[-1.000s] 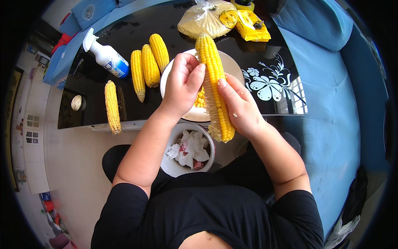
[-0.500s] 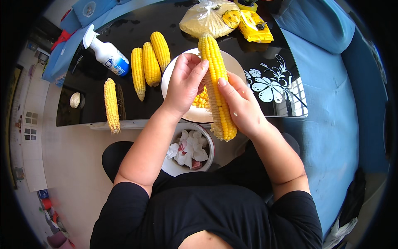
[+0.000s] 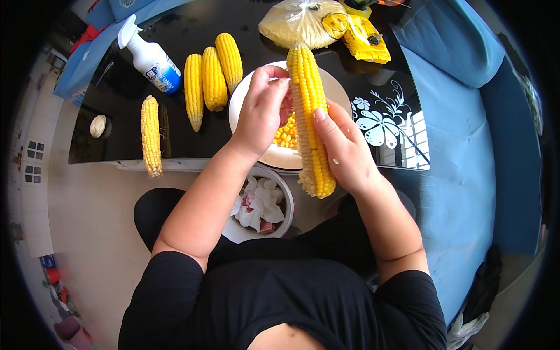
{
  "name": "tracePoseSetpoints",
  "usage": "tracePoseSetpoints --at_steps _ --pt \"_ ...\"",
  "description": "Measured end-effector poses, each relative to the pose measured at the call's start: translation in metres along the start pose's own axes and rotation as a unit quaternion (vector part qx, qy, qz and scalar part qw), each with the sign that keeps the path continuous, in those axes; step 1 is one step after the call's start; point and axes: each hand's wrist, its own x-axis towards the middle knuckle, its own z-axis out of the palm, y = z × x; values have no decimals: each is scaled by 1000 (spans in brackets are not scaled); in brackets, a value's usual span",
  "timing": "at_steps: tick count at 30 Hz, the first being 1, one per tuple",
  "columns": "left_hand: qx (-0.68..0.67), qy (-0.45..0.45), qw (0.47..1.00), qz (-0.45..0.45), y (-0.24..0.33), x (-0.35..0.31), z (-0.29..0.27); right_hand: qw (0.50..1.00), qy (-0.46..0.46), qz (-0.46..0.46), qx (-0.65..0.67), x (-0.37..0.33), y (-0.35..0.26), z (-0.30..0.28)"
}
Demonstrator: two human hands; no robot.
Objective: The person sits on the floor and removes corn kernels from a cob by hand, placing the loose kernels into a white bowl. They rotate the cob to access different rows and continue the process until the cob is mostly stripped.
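Observation:
Upright over the plate, a corn cob [image 3: 310,116] is gripped in my right hand [image 3: 350,149], whose thumb lies along its kernels. The cob's left side is partly stripped, showing pale bare rows. My left hand [image 3: 259,114] is closed beside that stripped side, thumb and fingers curled together; whatever they hold is hidden. Below, loose yellow kernels [image 3: 286,137] lie in the white dish [image 3: 338,93]. A small pale kernel bit sticks to my right hand.
Three whole corn cobs [image 3: 214,79] lie left of the dish. Another cob [image 3: 151,137] overhangs the black table's [image 3: 131,119] front edge. Nearby are a spray bottle [image 3: 149,58], a tied bag of yellow grain [image 3: 300,23] and a yellow packet [image 3: 366,41]. A tissue-filled bin [image 3: 262,204] stands below.
My left thumb has drawn back from the cob's face, and the fingers are now curled at its left side. The right hand keeps its grip. The whole view has shifted slightly.

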Motion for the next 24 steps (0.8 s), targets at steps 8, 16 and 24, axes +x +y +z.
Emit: tracePoseSetpoints --at_steps 8,16,24 --pt "89 -8 992 87 -11 2 -3 997 -12 -34 -72 0 2 1" --pt "0 11 1000 10 -3 2 -5 999 -16 -28 -42 1 2 2" --pt "74 2 994 80 -10 3 -4 998 -8 -21 -66 -1 -1 4"
